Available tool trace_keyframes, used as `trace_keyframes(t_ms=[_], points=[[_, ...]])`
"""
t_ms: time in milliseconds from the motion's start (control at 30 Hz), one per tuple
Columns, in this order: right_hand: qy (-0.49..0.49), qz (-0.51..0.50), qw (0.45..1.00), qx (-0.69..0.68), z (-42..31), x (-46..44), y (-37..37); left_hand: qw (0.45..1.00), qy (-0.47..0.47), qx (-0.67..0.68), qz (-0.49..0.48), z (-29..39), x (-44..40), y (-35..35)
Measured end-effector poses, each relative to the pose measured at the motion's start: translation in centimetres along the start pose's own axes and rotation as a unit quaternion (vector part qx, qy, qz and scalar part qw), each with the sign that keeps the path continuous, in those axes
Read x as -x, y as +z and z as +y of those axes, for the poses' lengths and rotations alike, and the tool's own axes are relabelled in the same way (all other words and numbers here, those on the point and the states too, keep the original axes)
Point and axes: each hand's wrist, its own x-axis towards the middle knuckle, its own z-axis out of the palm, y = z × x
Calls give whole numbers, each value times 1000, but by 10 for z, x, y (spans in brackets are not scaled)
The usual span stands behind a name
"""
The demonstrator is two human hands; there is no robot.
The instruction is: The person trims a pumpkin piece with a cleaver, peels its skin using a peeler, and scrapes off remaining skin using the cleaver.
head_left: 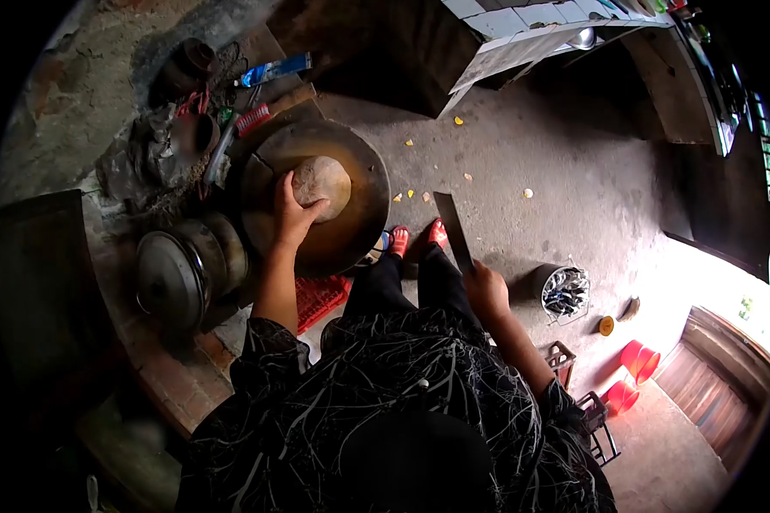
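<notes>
My left hand (296,209) is closed at the near left edge of a round, pale-brown, rough-looking object (324,182), fingers and thumb against its side. I cannot make out its exact kind. It sits within a large, wide, dark wok (364,171), whose inner surface is browned. Off to the right, my right hand (487,291) is wrapped round the handle of a cleaver (454,229). The long, dark blade points up and away from me, apart from the wok. The cleaver's handle is hidden in my fist.
Left of the wok stand lidded metal pots (173,275). Beneath its near side is a red plastic basket (318,303). A metal bucket (565,291) with crumpled contents stands on the floor at right, with red plastic tubs (640,362) farther along. Small yellow scraps (459,120) dot the floor.
</notes>
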Motion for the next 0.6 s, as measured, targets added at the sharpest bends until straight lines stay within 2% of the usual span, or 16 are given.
trace_keyframes(t_ms=[67,100,167,200,233,267,300,333,367,433,467,533,600], points=[[66,-75,995,24,-7,-22,15,976,-152,156,-14,29,-11,-19],[112,-107,987,52,-1,-36,32,976,-153,157,-13,35,-13,-23],[15,-175,983,-55,-30,-61,34,962,-217,168,-8,43,-14,-28],[13,-176,983,-53,-21,-71,52,961,-219,168,-5,44,-11,-25],[-87,-119,976,-163,-3,-82,82,963,-229,139,18,43,-8,-21],[-137,-89,962,-219,0,-94,91,964,-240,109,42,43,-6,-20],[-190,-63,942,-271,3,-105,100,959,-266,102,3,52,-7,-31],[-254,-97,961,-44,2,-119,99,955,-278,106,13,45,0,-22],[-302,-125,927,186,3,-126,98,954,-263,144,5,31,3,-15],[-89,-107,969,204,-29,-107,63,951,-251,182,-1,12,7,-6],[143,-56,977,151,-53,-98,52,950,-246,194,-3,16,4,-8],[109,-31,988,104,-47,-101,43,947,-245,207,-8,16,8,-6],[42,-107,978,174,-56,-112,49,944,-230,235,-5,19,3,-8]])
